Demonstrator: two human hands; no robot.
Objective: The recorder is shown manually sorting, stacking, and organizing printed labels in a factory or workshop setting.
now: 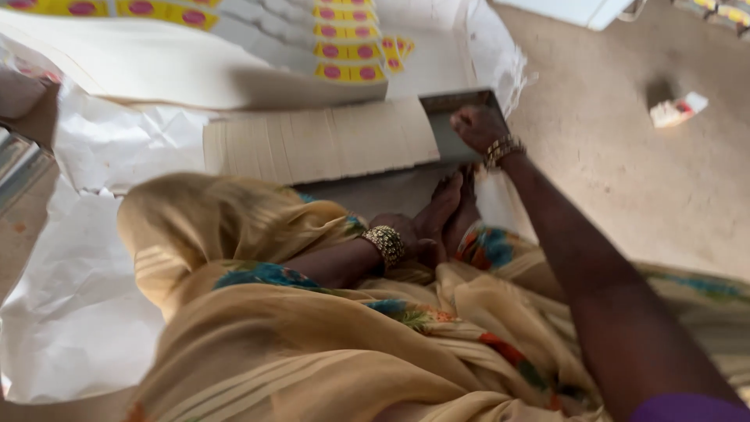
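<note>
My right hand [476, 125] is closed around the top edge of a flat grey metal blade [451, 137]. The blade stands upright against the right end of a long cream stack of paper strips [320, 141] lying on the floor in front of me. My left hand [408, 233], with a gold bangle on its wrist, rests low beside my bare feet [449, 205], just in front of the stack. Its fingers are partly hidden behind the foot. Yellow patterned cloth [258, 328] covers my lap.
Yellow sheets printed with pink circles [348, 51] lie beyond the stack, next to a large cream sheet [156, 62]. Crumpled white paper [78, 297] covers the floor at left. A small white box [678, 109] sits on the bare floor at right. Someone's limb [35, 117] shows at the left edge.
</note>
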